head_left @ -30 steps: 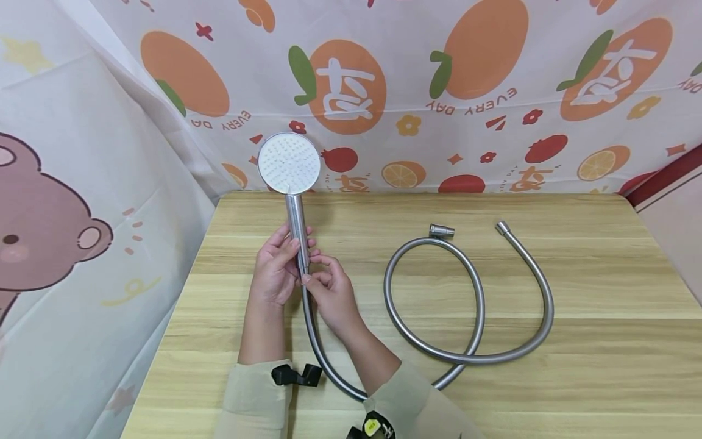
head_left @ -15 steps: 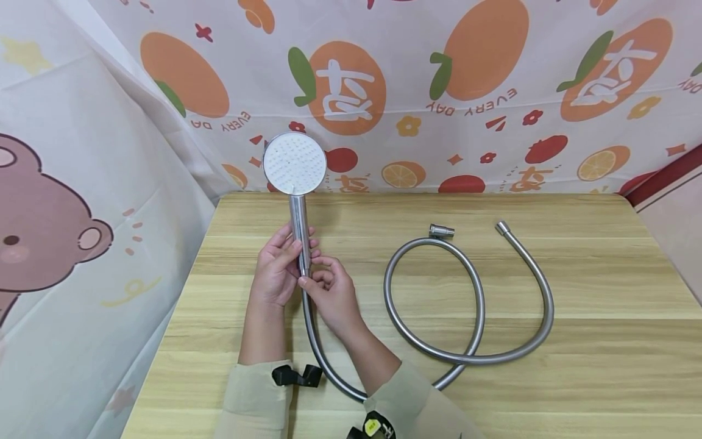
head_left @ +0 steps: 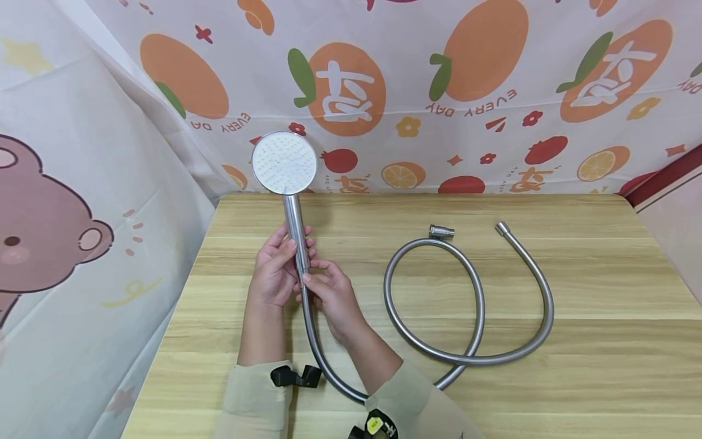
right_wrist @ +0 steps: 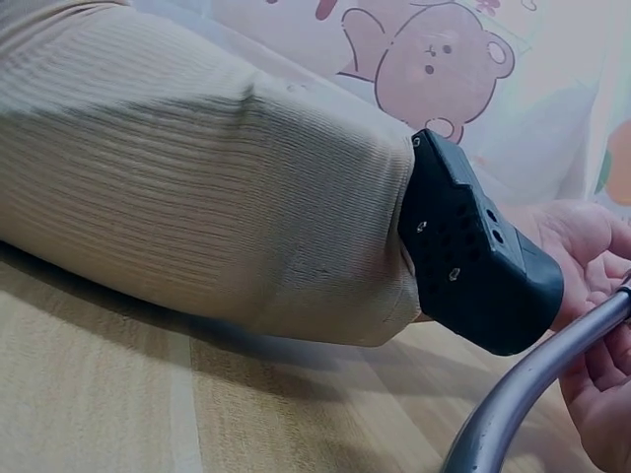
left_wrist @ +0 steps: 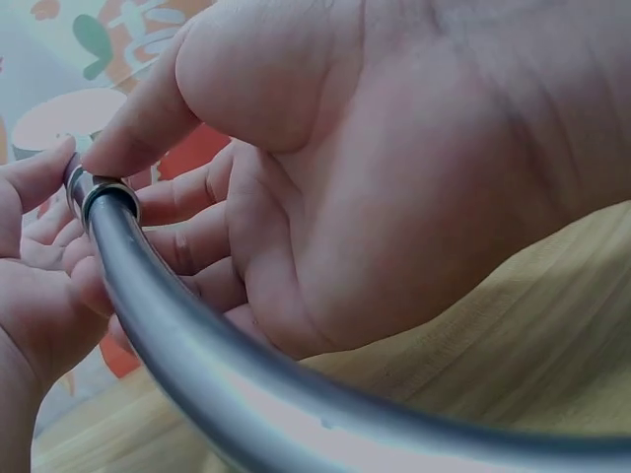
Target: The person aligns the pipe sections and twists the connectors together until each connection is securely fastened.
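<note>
The left hand (head_left: 273, 273) grips the handle (head_left: 293, 216) of the shower head (head_left: 284, 163), its thumb in front and its bent fingers behind. The right hand (head_left: 337, 302), just beside and a little lower, pinches the hose (head_left: 310, 323) with thumb and bent fingers at the metal collar (left_wrist: 87, 192), where it meets the handle. Both hands are above the left half of the surface (head_left: 603, 274). The round face of the shower head looks to the head camera, and there it covers a part of the back edge and of the cloth (head_left: 408, 73) behind.

From the hands, the hose curves toward the person, goes behind the right sleeve (head_left: 417, 402), and makes one loop right of the middle. A stretch of wood separates this loop from the right hand. The free end (head_left: 502, 228) lies near the back edge; a small metal fitting (head_left: 442, 231) is beside the loop's top, if touching I cannot tell. More wood extends from the hose to the right edge.
</note>
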`<state>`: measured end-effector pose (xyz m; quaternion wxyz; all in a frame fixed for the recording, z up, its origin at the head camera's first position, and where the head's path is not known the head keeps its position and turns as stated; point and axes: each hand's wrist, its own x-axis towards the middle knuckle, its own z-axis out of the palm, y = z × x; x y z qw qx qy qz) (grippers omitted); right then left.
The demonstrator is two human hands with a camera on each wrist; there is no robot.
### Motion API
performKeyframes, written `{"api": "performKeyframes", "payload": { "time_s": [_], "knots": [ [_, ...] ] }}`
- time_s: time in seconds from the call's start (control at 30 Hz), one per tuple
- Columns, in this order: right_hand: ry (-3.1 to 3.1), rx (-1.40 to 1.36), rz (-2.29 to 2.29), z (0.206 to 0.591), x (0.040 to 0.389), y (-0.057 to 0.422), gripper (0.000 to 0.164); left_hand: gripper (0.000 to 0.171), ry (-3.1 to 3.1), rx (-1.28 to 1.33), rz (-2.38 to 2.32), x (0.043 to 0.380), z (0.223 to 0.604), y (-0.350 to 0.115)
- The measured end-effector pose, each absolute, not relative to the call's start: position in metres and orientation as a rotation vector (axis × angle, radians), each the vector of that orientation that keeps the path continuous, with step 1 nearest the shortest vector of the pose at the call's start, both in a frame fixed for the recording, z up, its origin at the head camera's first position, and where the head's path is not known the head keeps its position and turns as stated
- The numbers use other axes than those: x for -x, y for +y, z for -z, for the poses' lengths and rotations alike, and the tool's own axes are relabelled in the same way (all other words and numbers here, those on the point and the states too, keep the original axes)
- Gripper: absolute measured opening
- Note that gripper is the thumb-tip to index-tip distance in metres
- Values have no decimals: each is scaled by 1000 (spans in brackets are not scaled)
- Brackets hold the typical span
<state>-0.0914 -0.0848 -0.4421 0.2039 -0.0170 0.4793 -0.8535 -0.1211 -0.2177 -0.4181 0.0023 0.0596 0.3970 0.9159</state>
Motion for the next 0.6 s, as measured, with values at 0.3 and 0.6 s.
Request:
{"api": "performKeyframes", "payload": {
  "time_s": [0.3,0.6],
  "knots": [
    [1426,29,2363,444,89,-89,31,49,1311,-130,-2886,120,412,-214],
    [1442,25,2366,445,89,-90,22,46,1297,-78,-2918,120,413,-212]
  ]
}}
